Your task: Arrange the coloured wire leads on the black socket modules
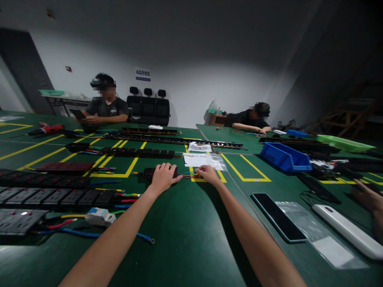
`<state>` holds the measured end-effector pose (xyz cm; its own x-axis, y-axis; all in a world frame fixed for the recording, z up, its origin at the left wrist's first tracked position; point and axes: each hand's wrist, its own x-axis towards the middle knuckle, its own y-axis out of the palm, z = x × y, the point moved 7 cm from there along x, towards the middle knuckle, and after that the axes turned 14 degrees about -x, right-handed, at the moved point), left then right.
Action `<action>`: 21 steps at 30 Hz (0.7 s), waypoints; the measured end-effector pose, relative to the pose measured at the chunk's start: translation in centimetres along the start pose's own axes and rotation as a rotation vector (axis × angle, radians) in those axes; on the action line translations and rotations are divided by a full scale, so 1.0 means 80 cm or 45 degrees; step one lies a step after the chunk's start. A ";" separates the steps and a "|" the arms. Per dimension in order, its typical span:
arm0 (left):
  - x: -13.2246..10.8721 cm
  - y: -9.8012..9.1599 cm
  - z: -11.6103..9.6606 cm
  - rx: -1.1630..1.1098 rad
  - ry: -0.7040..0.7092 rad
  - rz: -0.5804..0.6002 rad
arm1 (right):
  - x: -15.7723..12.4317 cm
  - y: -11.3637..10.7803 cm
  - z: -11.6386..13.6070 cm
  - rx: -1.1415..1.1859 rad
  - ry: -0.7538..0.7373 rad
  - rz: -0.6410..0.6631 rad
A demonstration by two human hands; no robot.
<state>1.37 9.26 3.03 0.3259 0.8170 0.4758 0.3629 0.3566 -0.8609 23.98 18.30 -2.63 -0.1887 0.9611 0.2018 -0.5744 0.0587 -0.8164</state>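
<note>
A green desk (185, 239) marked with yellow tape lines (131, 165) is set before a white wall (194, 79), and two people are seated at its far edge. The black socket module (148, 172) lies at mid-desk and is held under the left hand (163, 177), whose fingers are curled over it. The coloured wires (188, 174) just beside it are touched by the right hand (208, 174); whether its bent fingers pinch them cannot be told. The left side is crowded by power strips (44, 195), the right by a phone (278, 217) and a blue bin (285, 156). Bare surface is left between the forearms.
</note>
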 end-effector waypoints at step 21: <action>-0.001 0.002 -0.001 0.033 -0.003 0.014 | -0.001 0.001 0.000 -0.036 0.010 -0.017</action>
<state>1.45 9.21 2.90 0.3275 0.8221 0.4658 0.3367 0.3590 -0.8705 23.96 18.19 -2.68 -0.1745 0.9623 0.2088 -0.5543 0.0792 -0.8285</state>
